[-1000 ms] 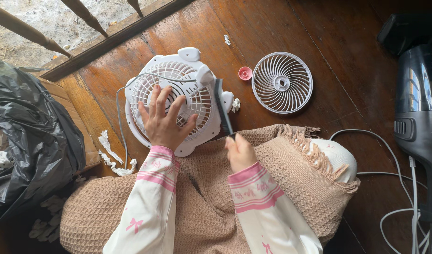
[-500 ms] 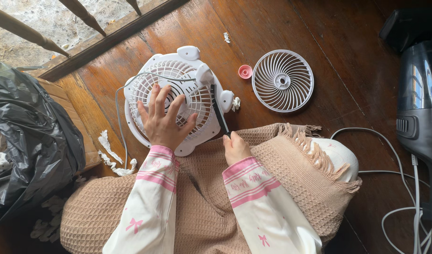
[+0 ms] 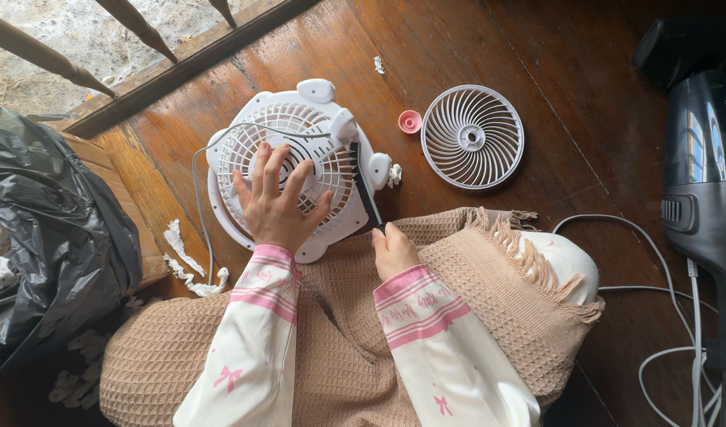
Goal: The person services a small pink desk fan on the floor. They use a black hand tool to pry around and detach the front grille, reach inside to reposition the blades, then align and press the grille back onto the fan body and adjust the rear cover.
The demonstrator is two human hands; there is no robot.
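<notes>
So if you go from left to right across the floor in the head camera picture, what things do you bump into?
Black plastic bag → white fan body under the left hand → small pink cap → round white fan grille → dark vacuum cleaner.

A home: dark wooden floor (image 3: 584, 47) by a railing (image 3: 133, 24), with a vacuum cleaner (image 3: 703, 174) and blanket (image 3: 339, 348).

Bare wooden floor (image 3: 584, 95) open past my fan (image 3: 291, 162), loose grille (image 3: 472, 136) and pink cap (image 3: 410, 121) beside it, vacuum (image 3: 703, 182) blocking my right, black bag (image 3: 54, 237) crowding my left
</notes>
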